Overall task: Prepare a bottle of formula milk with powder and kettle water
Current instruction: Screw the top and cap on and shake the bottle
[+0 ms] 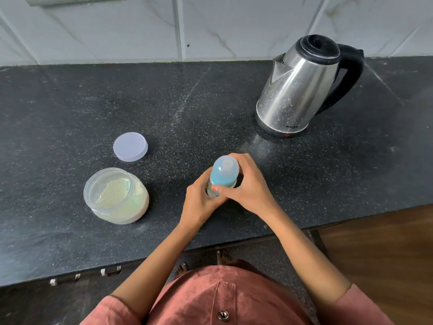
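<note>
Home kitchen. Evidence: dark speckled stone countertop running along a wall of white marble-look tiles with grout lines. Steel electric kettle with black top and handle, on its base, back right of the counter. Open clear plastic jar of pale powder near the front edge, its lilac lid lying flat just behind it. Baby bottle with pale blue cap at the counter. Metal fittings under the counter edge, on what looks like cabinet fronts; brown wood-look surface lower right. Person stands barefoot, bare feet visible on the floor, in a loose rust-red garment: domestic, not commercial.
</note>
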`<state>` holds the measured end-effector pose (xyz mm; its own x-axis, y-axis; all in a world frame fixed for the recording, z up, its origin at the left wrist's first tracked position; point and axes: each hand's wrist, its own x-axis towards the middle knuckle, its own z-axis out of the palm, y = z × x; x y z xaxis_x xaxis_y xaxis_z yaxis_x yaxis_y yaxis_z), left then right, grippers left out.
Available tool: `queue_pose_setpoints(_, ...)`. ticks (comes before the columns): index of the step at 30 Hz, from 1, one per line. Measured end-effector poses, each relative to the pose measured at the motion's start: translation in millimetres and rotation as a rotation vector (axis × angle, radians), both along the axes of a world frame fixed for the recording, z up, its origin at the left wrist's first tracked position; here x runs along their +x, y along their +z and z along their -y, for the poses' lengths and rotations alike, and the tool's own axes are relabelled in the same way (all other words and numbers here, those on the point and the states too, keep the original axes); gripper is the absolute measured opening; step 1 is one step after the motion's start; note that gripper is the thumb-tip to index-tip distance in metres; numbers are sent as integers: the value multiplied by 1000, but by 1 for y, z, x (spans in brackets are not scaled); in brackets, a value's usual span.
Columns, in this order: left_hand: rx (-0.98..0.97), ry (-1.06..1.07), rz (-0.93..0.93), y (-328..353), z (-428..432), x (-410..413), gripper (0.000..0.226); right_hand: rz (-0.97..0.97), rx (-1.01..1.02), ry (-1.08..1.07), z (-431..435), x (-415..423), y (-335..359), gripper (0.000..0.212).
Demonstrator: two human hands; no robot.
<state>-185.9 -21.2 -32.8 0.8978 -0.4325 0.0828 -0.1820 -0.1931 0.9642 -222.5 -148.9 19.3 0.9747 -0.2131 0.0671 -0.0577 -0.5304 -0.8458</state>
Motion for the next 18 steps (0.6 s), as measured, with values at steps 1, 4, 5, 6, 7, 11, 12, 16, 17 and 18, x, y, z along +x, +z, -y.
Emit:
queue_pose_setpoints(1, 2, 0, 3, 0, 0, 0, 55, -6, -3, 37, 3, 0, 3, 63)
queue_pose_setpoints(4, 9, -3, 13, 1, -1, 0, 55, -60, 35, 169, 13, 0, 8, 66)
queue_pose_setpoints(5, 9, -4, 14, 2, 0, 0, 55, -88, 51, 200, 15, 1, 8, 67)
queue_pose_setpoints(6, 6, -4, 13, 2, 0, 0, 55, -105, 62, 211, 16, 1, 8, 66)
queue_pose_setpoints(7, 3, -5, 11, 2, 0, -1, 54, -107, 70, 201, 17, 2, 7, 65)
queue_pose_setpoints(11, -12, 16, 7, 4, 2, -4, 54, -50, 66, 71, 12, 1, 5, 61)
queue_pose_setpoints(12, -15, 28, 8, 5, 3, -6, 53, -30, 68, 37, 9, -1, 5, 59)
queue_pose_setpoints(16, -25, 63, 20, 7, 6, -11, 50, 59, 68, -153, -11, -8, 1, 53)
queue_pose_setpoints(17, -27, 63, 22, 7, 5, -11, 49, 79, 67, -193, -16, -9, -1, 53)
queue_pose_setpoints(18, -28, 59, 23, 7, 5, -11, 48, 89, 72, -216, -19, -10, -2, 53)
